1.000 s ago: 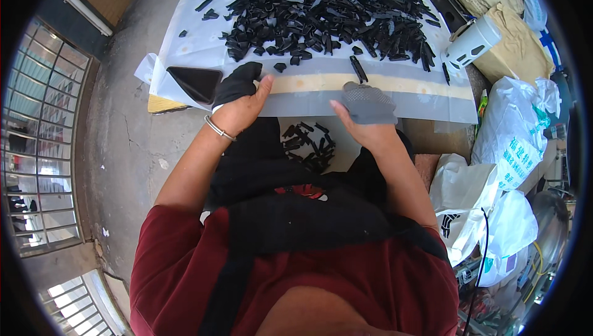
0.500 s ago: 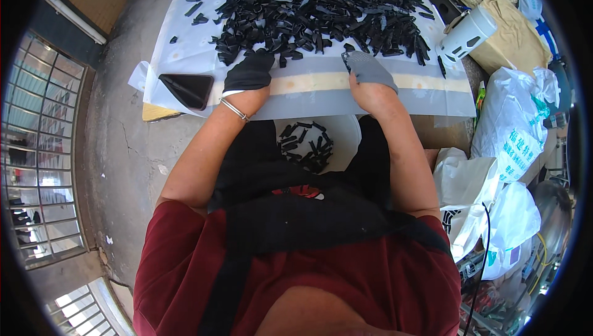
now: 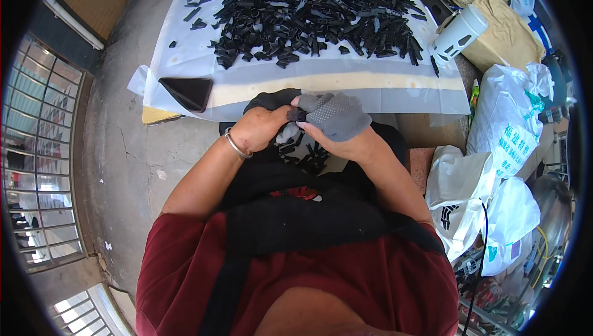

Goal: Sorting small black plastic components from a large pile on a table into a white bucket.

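My left hand (image 3: 259,124), in a black glove that leaves the thumb bare, meets my right hand (image 3: 336,118), in a grey dotted glove, just in front of the table edge. Between their thumbs and fingers both are closed on a small black plastic piece (image 3: 298,115). Part of it is hidden by the fingers. Below the hands, between my knees, a pale container (image 3: 335,163) holds several short black strips (image 3: 312,158). A large heap of similar black plastic pieces (image 3: 309,21) lies on the table, beyond my hands.
A pale sheet (image 3: 401,89) covers the table. A dark phone (image 3: 187,92) lies near its left front edge. At the right stand a white cylindrical object (image 3: 460,32), a brown paper sack (image 3: 503,33) and white bags (image 3: 506,126). A reddish brick (image 3: 420,166) sits near my right knee.
Both hands have drawn back from the front of the heap toward my body and come together above the container. The small black piece now shows between them.
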{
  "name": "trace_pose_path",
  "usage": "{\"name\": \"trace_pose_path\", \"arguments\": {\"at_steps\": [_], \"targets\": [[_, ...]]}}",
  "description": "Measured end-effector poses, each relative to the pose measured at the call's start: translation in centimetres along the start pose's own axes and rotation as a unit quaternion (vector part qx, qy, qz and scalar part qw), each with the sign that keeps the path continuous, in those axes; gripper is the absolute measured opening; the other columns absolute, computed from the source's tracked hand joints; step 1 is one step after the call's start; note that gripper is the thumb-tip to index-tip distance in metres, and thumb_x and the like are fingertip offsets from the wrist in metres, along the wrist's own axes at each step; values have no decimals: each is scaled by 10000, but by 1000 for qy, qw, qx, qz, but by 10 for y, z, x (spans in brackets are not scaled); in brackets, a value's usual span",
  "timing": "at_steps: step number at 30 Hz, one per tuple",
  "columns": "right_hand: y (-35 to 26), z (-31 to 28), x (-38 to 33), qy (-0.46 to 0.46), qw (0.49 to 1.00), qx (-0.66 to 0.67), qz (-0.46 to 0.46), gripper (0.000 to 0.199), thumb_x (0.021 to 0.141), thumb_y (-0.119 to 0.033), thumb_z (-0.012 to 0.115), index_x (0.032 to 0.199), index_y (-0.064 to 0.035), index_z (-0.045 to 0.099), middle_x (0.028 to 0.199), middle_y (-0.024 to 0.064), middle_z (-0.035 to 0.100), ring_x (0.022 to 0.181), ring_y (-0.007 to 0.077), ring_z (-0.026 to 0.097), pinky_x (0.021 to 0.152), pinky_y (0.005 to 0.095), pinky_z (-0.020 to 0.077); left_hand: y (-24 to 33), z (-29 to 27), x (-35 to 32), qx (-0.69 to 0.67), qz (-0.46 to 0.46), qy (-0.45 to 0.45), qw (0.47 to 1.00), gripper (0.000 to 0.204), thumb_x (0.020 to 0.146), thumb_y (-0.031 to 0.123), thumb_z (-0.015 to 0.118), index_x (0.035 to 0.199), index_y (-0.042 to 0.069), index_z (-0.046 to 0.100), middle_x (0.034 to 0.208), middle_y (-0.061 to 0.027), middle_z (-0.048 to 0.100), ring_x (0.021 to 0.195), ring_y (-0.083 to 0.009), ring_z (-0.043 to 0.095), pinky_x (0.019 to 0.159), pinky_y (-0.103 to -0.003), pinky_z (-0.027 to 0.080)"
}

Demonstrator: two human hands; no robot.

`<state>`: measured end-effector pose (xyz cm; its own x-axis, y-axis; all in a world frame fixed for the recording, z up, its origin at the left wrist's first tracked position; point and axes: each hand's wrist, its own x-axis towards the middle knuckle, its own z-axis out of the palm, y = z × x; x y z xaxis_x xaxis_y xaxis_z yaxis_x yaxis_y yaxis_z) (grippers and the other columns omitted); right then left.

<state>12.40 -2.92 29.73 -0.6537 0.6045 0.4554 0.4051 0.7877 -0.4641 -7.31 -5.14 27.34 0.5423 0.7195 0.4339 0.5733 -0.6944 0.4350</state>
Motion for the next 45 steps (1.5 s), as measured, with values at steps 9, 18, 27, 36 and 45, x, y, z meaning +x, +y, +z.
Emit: {"name": "trace_pose_path", "arguments": {"at_steps": [9,18,27,36,45], "targets": [[0,1,-7,-45,996,-70,34,278,765,-248,603,987,-84,569,883,105,597,809,298,565,699,385,445,25,5,7,-200,-240,3,950,313,899,293,448,998,28,581,845,-132,617,784,-261,589,700,-305,456],[-9,-9,-10,6,996,-11,93,208,804,-246,590,876,-51,608,816,96,617,743,284,577,665,382,453,21,7,9,-292,-317,120,894,404,920,340,381,927,-13,579,802,-142,609,759,-264,577,710,-322,440],[-3,-4,-21,39,991,-132,-10,142,790,-180,600,836,-48,624,775,71,627,719,264,577,639,363,447,29,-4,17,-271,-292,92,913,364,925,300,377,876,-4,571,797,-137,604,743,-267,571,689,-332,438],[-4,12,-16,22,985,-173,2,192,791,-242,558,876,-78,611,843,81,602,754,288,557,653,391,431,31,16,19,-118,-210,117,964,276,911,199,380,812,17,562,776,-161,590,704,-349,563,622,-373,445],[107,-56,16,88,924,-283,240,317,854,-301,481,1034,-56,572,920,167,604,867,342,565,769,412,451,-43,1,34,254,-200,91,942,375,808,332,534,1083,76,531,1022,-165,545,868,-303,577,714,-386,479]]}}
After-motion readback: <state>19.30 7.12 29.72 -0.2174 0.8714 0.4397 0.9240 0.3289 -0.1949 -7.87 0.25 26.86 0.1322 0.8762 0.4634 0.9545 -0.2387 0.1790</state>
